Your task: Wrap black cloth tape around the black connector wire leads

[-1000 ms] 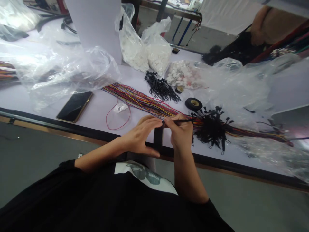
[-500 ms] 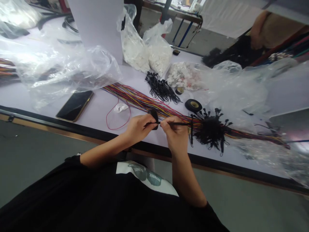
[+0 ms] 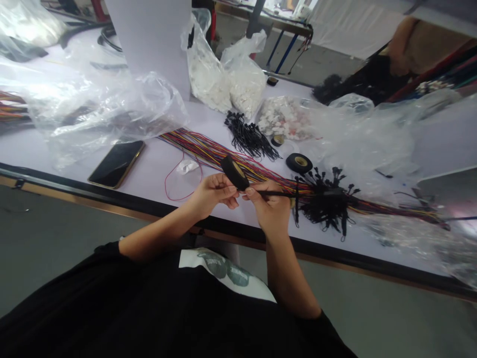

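A roll of black tape (image 3: 234,173) is tilted between my hands above the table, its lower end against the tip of a black-wrapped cable. My left hand (image 3: 213,195) has its fingers curled at the near side of this roll, thumb toward the cable tip. My right hand (image 3: 273,211) is closed around the black-wrapped cable (image 3: 278,193), with the thumb near its left end. This cable runs right toward a cluster of black leads with small connectors (image 3: 328,204). Beneath and behind my hands lies a long bundle of coloured wires (image 3: 208,151).
A phone (image 3: 116,164) and a thin red wire loop (image 3: 179,199) lie to the left. Another tape roll (image 3: 298,162) and a pile of black leads (image 3: 249,136) sit behind. Plastic bags of white parts (image 3: 246,89) stand farther back. A person's arm (image 3: 400,47) shows at upper right.
The tape roll has swung from nearly upright to tilted up and left. My left fingers have loosened from their tight pinch and shifted slightly left. My right hand stays on the cable.
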The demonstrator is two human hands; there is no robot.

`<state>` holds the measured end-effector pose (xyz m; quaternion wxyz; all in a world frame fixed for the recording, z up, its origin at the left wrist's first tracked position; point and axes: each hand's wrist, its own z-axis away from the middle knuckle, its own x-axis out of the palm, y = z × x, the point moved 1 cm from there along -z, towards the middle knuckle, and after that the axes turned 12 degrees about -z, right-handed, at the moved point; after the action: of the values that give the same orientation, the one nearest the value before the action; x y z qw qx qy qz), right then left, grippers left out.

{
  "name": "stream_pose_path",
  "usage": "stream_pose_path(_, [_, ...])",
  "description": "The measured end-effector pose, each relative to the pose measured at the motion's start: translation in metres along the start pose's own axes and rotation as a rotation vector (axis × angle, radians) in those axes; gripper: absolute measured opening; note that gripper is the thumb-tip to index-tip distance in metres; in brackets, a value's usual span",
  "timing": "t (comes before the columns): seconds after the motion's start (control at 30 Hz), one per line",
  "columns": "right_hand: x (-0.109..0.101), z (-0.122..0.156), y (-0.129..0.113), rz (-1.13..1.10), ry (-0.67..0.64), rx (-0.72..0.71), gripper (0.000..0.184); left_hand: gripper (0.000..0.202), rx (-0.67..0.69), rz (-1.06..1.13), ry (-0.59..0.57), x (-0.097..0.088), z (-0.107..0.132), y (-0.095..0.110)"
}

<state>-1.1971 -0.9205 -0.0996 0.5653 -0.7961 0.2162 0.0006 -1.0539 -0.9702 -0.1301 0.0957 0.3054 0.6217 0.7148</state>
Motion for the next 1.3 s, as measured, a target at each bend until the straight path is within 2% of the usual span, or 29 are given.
stream_pose_path(0.13, [0.000,-0.001,0.004,-0.056,-0.033,0.067,0.021,0.047,-0.089,0.053,-0.113,-0.009,-0.004,0.002])
stream_pose_path(0.23, [-0.001,-0.002,0.003,-0.026,-0.033,0.049,0.020,0.050,-0.115,0.048,-0.186,-0.014,-0.008,0.004])
stream_pose_path(0.37, [-0.003,-0.002,-0.002,0.008,-0.075,0.021,0.018,0.044,-0.072,0.057,-0.220,-0.014,-0.015,0.005])
stream_pose_path(0.47, [-0.004,-0.002,-0.003,0.005,-0.062,0.073,0.018,0.042,0.057,0.024,-0.142,-0.010,-0.017,0.004])
stream_pose_path(0.53, [-0.004,-0.003,0.000,-0.028,-0.023,0.120,0.021,0.045,0.159,-0.055,-0.047,-0.006,-0.014,0.003])
stream_pose_path(0.63, [-0.002,-0.004,0.011,-0.149,0.060,0.170,0.025,0.064,0.357,-0.255,0.132,-0.004,-0.002,-0.001])
stream_pose_path(0.7, [-0.002,-0.005,0.018,-0.230,0.099,0.190,0.025,0.080,0.531,-0.443,0.191,-0.004,0.008,-0.004])
stream_pose_path(0.77, [-0.002,-0.006,0.023,-0.270,0.114,0.191,0.024,0.085,0.689,-0.645,0.141,-0.005,0.016,-0.005])
stream_pose_path(0.83, [-0.002,-0.006,0.023,-0.267,0.111,0.170,0.022,0.082,0.757,-0.806,-0.016,-0.006,0.020,-0.004])
stream_pose_path(0.9, [-0.003,-0.006,0.020,-0.254,0.080,0.136,0.019,0.064,0.726,-0.887,-0.147,-0.005,0.020,0.000])
stream_pose_path(0.93, [-0.003,-0.006,0.018,-0.259,0.055,0.118,0.017,0.049,0.690,-0.903,-0.155,-0.004,0.019,0.003])
stream_pose_path(1.0, [-0.002,-0.006,0.013,-0.295,-0.007,0.068,0.015,0.022,0.617,-0.900,-0.050,0.000,0.014,0.009])
stream_pose_path(1.03, [-0.001,-0.006,0.012,-0.319,-0.029,0.033,0.015,0.015,0.580,-0.891,0.024,0.002,0.012,0.011])
stream_pose_path(1.1, [0.000,-0.007,0.010,-0.340,-0.050,-0.053,0.013,0.014,0.500,-0.867,0.114,0.006,0.007,0.013])
stream_pose_path(1.23, [-0.001,-0.008,0.007,-0.259,-0.032,-0.160,0.014,0.014,0.333,-0.860,0.108,0.012,0.002,0.013])
stream_pose_path(1.3, [-0.001,-0.007,0.006,-0.185,-0.004,-0.159,0.016,0.011,0.320,-0.909,0.119,0.013,0.002,0.014])
